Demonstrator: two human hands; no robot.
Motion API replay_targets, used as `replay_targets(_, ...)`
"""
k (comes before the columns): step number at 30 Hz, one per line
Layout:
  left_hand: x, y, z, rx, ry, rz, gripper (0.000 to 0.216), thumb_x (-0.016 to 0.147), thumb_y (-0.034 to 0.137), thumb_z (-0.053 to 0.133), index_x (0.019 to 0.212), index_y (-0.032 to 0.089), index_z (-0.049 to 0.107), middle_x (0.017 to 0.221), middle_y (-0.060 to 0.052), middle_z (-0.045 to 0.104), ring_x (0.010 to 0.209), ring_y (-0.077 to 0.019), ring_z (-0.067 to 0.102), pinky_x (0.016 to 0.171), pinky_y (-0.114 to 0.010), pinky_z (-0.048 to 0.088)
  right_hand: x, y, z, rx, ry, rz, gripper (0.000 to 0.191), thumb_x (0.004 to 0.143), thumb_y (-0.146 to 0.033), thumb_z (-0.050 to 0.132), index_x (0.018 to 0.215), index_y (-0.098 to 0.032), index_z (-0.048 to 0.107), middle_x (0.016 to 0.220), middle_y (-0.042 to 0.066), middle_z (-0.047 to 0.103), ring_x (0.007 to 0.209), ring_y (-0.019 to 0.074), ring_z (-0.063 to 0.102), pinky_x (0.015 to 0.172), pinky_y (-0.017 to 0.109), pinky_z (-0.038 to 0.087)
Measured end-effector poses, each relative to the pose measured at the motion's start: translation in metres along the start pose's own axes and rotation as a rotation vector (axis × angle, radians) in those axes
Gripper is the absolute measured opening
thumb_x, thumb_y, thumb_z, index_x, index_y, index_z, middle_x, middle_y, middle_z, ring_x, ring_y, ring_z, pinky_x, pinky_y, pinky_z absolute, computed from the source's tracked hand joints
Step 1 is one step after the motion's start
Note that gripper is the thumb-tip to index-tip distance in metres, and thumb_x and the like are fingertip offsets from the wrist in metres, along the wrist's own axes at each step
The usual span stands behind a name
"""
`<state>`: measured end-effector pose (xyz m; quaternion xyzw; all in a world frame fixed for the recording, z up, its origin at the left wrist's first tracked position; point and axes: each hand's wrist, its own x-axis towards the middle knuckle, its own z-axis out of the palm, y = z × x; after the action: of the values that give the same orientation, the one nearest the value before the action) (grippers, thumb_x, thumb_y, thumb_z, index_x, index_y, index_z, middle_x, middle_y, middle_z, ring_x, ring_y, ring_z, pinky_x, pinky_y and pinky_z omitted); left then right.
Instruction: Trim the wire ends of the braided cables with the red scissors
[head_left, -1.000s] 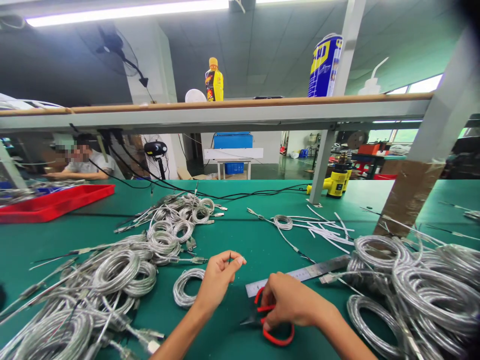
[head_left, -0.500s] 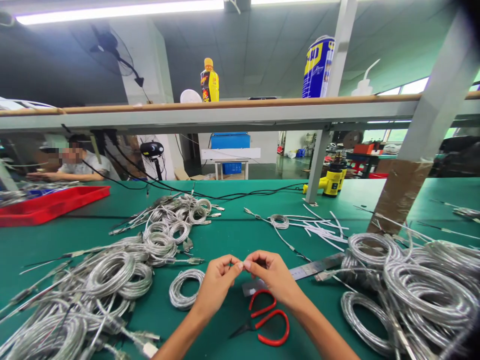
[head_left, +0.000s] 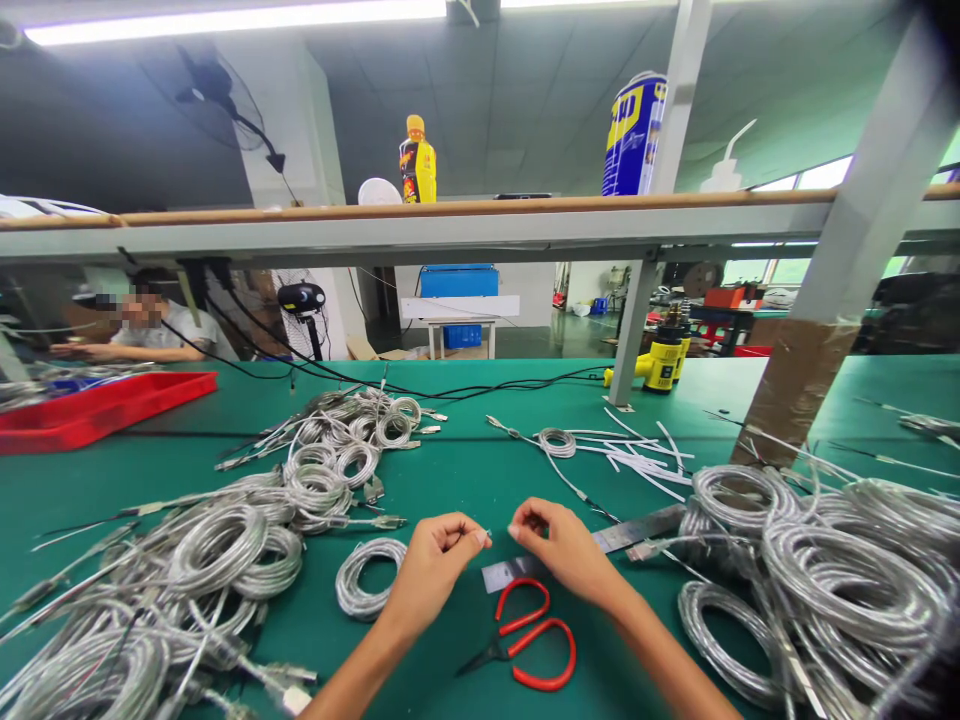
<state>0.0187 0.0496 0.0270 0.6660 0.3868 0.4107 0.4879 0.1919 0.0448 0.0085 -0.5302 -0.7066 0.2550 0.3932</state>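
My left hand (head_left: pixel 442 560) is closed in a pinch above the bench. A tiny pale wire end (head_left: pixel 488 537) pokes out past its thumb and fingertip. A short gap to the right, my right hand (head_left: pixel 559 545) has its thumb and fingertips drawn together. Whether anything sits between them is too small to make out. Beside my left wrist lies a coil of clear-jacketed silver cable (head_left: pixel 360 606). Red-handled scissors (head_left: pixel 559 683) rest on the bench below my hands. A steel ruler (head_left: pixel 637 531) lies slanted, partly behind my right hand.
Piles of coiled USB cables (head_left: pixel 225 550) cover the left, with more cable coils (head_left: pixel 840 570) on the right. White tube pieces (head_left: pixel 645 462) lie farther back. A red tray (head_left: pixel 112 412) stands at far left. A shelf post (head_left: pixel 802 390) rises at right. One person sits beyond.
My hands have come apart from touching fingertips. The right hand has shifted slightly to the right, while the left has stayed nearly in place with its pinch kept.
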Motion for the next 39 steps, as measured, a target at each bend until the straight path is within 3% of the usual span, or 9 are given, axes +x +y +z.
replay_targets(3, -0.001, -0.002, 0.003, -0.008, -0.038, -0.017, 0.024, 0.068, 0.034, 0.052, 0.060, 0.011, 0.058, 0.043, 0.006, 0.037, 0.039, -0.0054, 0.025, 0.038, -0.019, 0.015, -0.005, 0.010, -0.017, -0.359, -0.121, -0.003, 0.014, 0.063, -0.026, 0.057, 0.077, -0.021, 0.055, 0.075, 0.000, 0.057, 0.074, 0.0159, 0.049, 0.065, 0.026, 0.033)
replay_targets(6, -0.003, -0.004, 0.007, -0.065, -0.110, -0.108, 0.022, 0.068, 0.033, 0.052, 0.061, 0.012, 0.057, 0.040, 0.008, 0.033, 0.035, -0.0046, 0.022, 0.036, -0.018, 0.014, -0.007, 0.014, -0.026, -0.504, -0.206, 0.055, 0.024, 0.058, -0.028, 0.062, 0.080, -0.023, 0.056, 0.081, 0.001, 0.057, 0.078, 0.0180, 0.048, 0.066, 0.028, 0.032)
replay_targets(12, -0.004, -0.004, 0.008, -0.104, -0.150, -0.142, 0.022, 0.066, 0.034, 0.053, 0.061, 0.012, 0.056, 0.037, 0.010, 0.024, 0.036, -0.0045, 0.015, 0.036, -0.019, 0.008, 0.008, 0.015, -0.024, -0.522, -0.289, 0.112, 0.020, 0.048, -0.027, 0.069, 0.064, -0.022, 0.059, 0.067, 0.000, 0.056, 0.069, 0.0181, 0.049, 0.060, 0.028, 0.030)
replay_targets(17, -0.002, -0.005, 0.005, -0.012, -0.144, -0.130, 0.022, 0.066, 0.034, 0.054, 0.059, 0.013, 0.055, 0.036, 0.011, 0.025, 0.034, -0.0038, 0.015, 0.035, -0.019, 0.007, 0.014, 0.018, -0.025, -0.452, -0.312, 0.072, 0.015, 0.049, -0.024, 0.069, 0.060, -0.020, 0.060, 0.057, -0.004, 0.055, 0.052, 0.0106, 0.047, 0.047, 0.019, 0.028)
replay_targets(21, -0.001, -0.010, 0.006, 0.025, -0.116, -0.129, 0.024, 0.067, 0.036, 0.053, 0.059, 0.013, 0.054, 0.038, 0.011, 0.023, 0.035, -0.0038, 0.013, 0.035, -0.019, 0.006, 0.007, 0.022, -0.013, -0.427, -0.203, 0.035, 0.018, 0.064, -0.035, 0.059, 0.055, -0.018, 0.060, 0.051, -0.004, 0.053, 0.045, 0.0083, 0.043, 0.041, 0.019, 0.023)
replay_targets(24, 0.000, -0.014, 0.007, 0.000, -0.080, -0.127, 0.027, 0.066, 0.039, 0.054, 0.058, 0.013, 0.053, 0.038, 0.011, 0.022, 0.035, -0.0035, 0.013, 0.035, -0.019, 0.006, 0.003, 0.018, 0.002, -0.482, 0.004, 0.041, 0.044, 0.079, -0.040, 0.036, 0.044, -0.017, 0.053, 0.042, -0.001, 0.047, 0.041, 0.0095, 0.038, 0.042, 0.023, 0.018)
replay_targets(28, 0.003, -0.017, 0.006, -0.037, -0.048, -0.132, 0.028, 0.065, 0.041, 0.054, 0.061, 0.013, 0.054, 0.035, 0.011, 0.024, 0.033, -0.0033, 0.015, 0.034, -0.019, 0.006, 0.005, 0.010, 0.010, -0.555, 0.232, 0.014, 0.050, 0.083, -0.035, 0.027, 0.044, -0.017, 0.050, 0.045, 0.002, 0.051, 0.044, 0.0107, 0.038, 0.050, 0.027, 0.020)
replay_targets(39, 0.001, -0.015, 0.006, -0.053, -0.070, -0.130, 0.024, 0.067, 0.035, 0.054, 0.060, 0.012, 0.054, 0.035, 0.011, 0.022, 0.034, -0.0033, 0.015, 0.035, -0.019, 0.007, 0.006, 0.016, 0.006, -0.659, 0.330, -0.170, 0.045, 0.084, -0.031, 0.030, 0.047, -0.016, 0.052, 0.050, 0.002, 0.052, 0.053, 0.0108, 0.044, 0.057, 0.026, 0.021)
